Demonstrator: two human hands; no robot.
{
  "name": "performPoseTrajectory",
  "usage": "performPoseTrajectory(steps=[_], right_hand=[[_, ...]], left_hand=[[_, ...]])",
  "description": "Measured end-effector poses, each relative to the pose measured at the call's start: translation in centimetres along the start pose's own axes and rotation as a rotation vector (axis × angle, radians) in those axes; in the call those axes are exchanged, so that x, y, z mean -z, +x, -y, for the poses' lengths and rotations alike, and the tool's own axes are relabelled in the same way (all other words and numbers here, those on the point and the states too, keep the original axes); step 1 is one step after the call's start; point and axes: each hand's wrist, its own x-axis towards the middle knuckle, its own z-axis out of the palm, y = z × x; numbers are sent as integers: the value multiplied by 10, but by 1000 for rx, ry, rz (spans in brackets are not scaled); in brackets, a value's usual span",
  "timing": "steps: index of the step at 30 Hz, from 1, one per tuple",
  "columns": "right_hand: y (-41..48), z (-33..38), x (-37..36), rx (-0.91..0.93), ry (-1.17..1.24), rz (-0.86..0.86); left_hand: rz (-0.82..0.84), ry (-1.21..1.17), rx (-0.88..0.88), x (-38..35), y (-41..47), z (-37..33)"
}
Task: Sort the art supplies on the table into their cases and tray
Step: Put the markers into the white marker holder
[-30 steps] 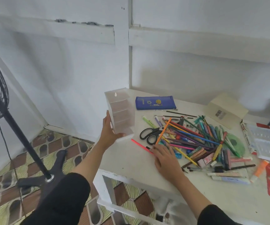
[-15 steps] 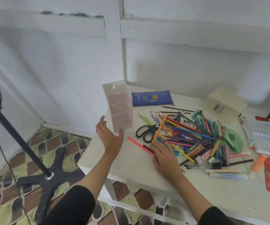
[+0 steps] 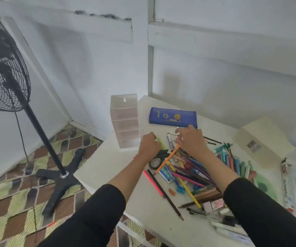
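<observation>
Both hands are just in front of the blue pencil case (image 3: 173, 117): left hand (image 3: 150, 144) curled over a green marker (image 3: 162, 144), right hand (image 3: 191, 139) bent over the pencil pile (image 3: 188, 172). I cannot tell if either grips anything. The clear drawer organizer (image 3: 125, 123) stands upright left of the case.

White-painted walls (image 3: 90, 72) meet in a corner, paint scuffed and patchy. Horizontal batten (image 3: 99, 27) crosses the left wall, dark marks along its top edge. Second batten (image 3: 232, 40) crosses the right wall. Vertical white post (image 3: 150, 50) at the corner. Floor (image 3: 10, 202) has a patterned covering of brown and yellow-green leaf-veined tiles. Black pedestal fan (image 3: 3, 72) stands at left: wire cage, slanted pole, cross-shaped base (image 3: 60, 177) on the floor, thin cord (image 3: 20, 134) hanging. White table (image 3: 111, 166) sits near the corner. Light soft, even, slightly bluish.
</observation>
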Motion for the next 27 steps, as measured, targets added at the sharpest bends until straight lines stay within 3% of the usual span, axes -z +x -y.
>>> performPoseTrajectory(steps=[2,4,10,16,19,22,27], right_hand=[[21,-4,1,35,-30,206],[36,-1,-2,107,-86,269],[48,17,-26,135,-189,267],[51,17,-35,-10,18,245],[53,11,-25,-145,366,227],[48,7,-12,-254,688,54],[38,0,-2,-271,813,-187]], left_hand=[[40,80,105,-1,10,-9],[41,134,180,-4,17,-12],[72,233,322,-17,29,-19],[-22,13,405,-14,35,-22],[-144,-76,332,-8,33,-26],[-257,-180,203,1,28,-36],[-350,-296,-55,15,8,-53]])
